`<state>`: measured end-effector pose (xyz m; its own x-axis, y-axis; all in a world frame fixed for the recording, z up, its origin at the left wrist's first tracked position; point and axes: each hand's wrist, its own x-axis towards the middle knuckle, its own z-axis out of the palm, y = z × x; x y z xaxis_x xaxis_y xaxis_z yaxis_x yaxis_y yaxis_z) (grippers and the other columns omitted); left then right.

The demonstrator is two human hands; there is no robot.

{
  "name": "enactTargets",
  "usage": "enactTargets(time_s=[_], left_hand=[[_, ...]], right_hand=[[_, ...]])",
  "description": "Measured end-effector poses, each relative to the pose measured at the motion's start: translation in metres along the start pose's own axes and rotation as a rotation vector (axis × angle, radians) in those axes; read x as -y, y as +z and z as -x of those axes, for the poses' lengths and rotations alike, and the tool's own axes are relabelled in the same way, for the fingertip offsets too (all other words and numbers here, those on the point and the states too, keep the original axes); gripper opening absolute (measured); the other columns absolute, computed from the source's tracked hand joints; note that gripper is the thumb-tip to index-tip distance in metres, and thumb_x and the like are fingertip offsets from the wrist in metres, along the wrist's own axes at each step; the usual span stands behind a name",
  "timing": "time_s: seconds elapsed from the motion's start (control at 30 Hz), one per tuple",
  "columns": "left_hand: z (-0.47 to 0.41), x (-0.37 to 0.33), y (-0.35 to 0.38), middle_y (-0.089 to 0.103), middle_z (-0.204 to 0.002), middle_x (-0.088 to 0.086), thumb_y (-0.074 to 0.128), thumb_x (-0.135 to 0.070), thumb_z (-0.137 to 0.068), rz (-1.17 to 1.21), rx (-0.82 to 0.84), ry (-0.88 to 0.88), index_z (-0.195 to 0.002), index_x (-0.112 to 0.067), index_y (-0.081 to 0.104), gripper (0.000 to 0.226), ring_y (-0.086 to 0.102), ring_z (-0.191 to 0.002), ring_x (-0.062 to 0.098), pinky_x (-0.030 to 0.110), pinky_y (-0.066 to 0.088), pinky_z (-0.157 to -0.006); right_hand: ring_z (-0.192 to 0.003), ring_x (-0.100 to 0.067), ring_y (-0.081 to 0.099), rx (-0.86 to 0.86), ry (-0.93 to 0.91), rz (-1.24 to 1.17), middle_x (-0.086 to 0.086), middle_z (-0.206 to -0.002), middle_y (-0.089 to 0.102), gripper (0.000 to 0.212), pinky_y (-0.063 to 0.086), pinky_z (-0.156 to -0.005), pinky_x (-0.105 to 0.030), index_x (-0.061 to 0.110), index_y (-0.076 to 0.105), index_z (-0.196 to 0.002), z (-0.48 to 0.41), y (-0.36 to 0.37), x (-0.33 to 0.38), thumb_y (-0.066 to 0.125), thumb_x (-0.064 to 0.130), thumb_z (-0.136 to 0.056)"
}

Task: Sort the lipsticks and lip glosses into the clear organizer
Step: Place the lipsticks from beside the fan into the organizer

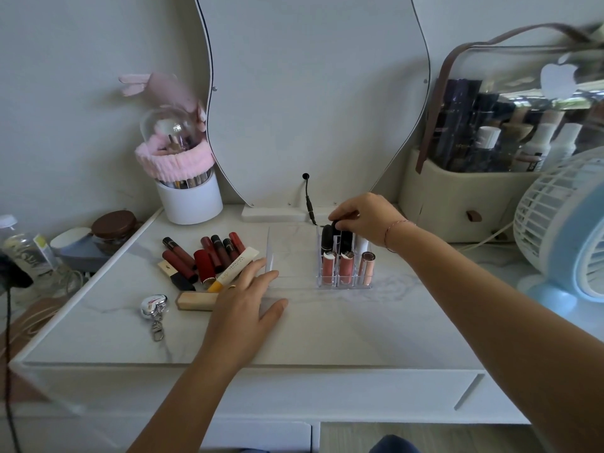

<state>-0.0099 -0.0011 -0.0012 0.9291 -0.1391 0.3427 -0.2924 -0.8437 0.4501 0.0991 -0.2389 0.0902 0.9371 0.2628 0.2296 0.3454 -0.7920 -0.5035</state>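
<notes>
Marbled white vanity top (327, 331), wavy mirror (310, 93) behind, left grip (248, 305) spread flat, right grip (366, 217) pinching black lipstick (345, 238)

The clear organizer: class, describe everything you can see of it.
The clear organizer is a low tray of transparent plastic split into small cells, standing flat on the white marbled table. Its right cells hold upright tubes: pink glosses in front, black and white ones behind; the left part looks empty. The right hand grips a black lipstick in a back cell; the left hand rests flat by its front left corner.
</notes>
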Motion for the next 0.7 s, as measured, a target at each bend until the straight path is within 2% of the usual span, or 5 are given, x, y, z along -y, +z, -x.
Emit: enactTargets(time_s=[0.17, 0.33, 0.47, 0.57, 0.7], left_hand=[[0.001, 0.0, 0.0, 0.033, -0.148, -0.01, 0.056, -0.043, -0.087, 0.005, 0.004, -0.006, -0.13, -0.026, 0.05, 0.046, 0.052, -0.111, 0.02, 0.038, 0.039, -0.101], [0.0, 0.002, 0.001, 0.034, -0.147, -0.009, 0.058, -0.042, -0.086, 0.005, -0.001, -0.002, -0.129, -0.025, 0.051, 0.046, 0.055, -0.107, 0.023, 0.041, 0.042, -0.098], [-0.001, 0.003, 0.003, 0.034, -0.147, -0.011, 0.059, -0.042, -0.085, 0.014, -0.012, -0.003, -0.128, -0.025, 0.052, 0.046, 0.054, -0.107, 0.022, 0.039, 0.042, -0.097], [-0.001, 0.003, 0.003, 0.032, -0.148, -0.012, 0.057, -0.043, -0.086, 0.013, -0.007, -0.007, -0.129, -0.027, 0.05, 0.047, 0.052, -0.113, 0.021, 0.041, 0.043, -0.098], [-0.001, 0.003, 0.003, 0.032, -0.148, -0.011, 0.057, -0.041, -0.086, 0.01, -0.014, 0.005, -0.129, -0.026, 0.05, 0.046, 0.047, -0.121, 0.019, 0.04, 0.042, -0.099]], right_hand=[[-0.083, -0.006, 0.062, -0.112, -0.003, -0.079, 0.003, -0.097, 0.071, 0.023, 0.044, -0.085, -0.017, 0.018, 0.071, -0.104, 0.004, -0.011, -0.006, 0.067, 0.018, -0.081], [-0.073, 0.001, 0.059, -0.273, 0.129, -0.08, 0.002, -0.093, 0.07, 0.022, 0.041, -0.079, -0.018, 0.018, 0.072, -0.102, 0.019, -0.036, -0.051, 0.067, 0.016, -0.081], [-0.087, -0.012, 0.06, -0.199, 0.269, 0.009, -0.004, -0.104, 0.07, 0.027, 0.041, -0.083, -0.022, 0.015, 0.069, -0.106, 0.028, -0.031, -0.087, 0.068, 0.015, -0.08], [-0.1, -0.022, 0.06, -0.073, 0.296, 0.112, -0.005, -0.111, 0.068, 0.034, 0.046, -0.091, -0.033, 0.016, 0.065, -0.112, 0.032, -0.021, -0.101, 0.068, 0.019, -0.078], [-0.091, -0.027, 0.059, -0.036, 0.309, 0.293, -0.005, -0.1, 0.067, 0.031, 0.048, -0.078, -0.034, 0.025, 0.065, -0.106, 0.038, -0.012, -0.11, 0.063, 0.02, -0.076]])
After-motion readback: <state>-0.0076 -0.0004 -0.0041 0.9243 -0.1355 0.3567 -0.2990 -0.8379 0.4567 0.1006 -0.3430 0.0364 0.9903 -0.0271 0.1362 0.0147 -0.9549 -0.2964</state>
